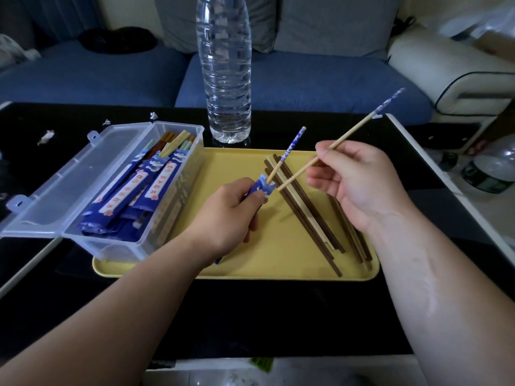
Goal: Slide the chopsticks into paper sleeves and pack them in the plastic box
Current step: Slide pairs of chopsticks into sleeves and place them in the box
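Observation:
My left hand (228, 213) grips a blue paper sleeve (262, 189) over the yellow tray (250, 270). One pale chopstick with a blue patterned top (288, 151) stands partly inside the sleeve. My right hand (354, 182) pinches a second matching chopstick (359, 128), whose lower tip touches the sleeve's mouth. Several loose dark and pale chopsticks (306, 213) lie on the tray under my hands. The clear plastic box (119, 246) sits on the tray's left end with its lid (69, 176) open, holding several sleeved chopsticks (145, 188).
A clear water bottle (225, 73) stands just behind the tray. The tray lies on a black table (250, 316) with paper scraps (47, 136) at the far left. A blue sofa (111, 76) is behind, a white armrest (451, 76) at right.

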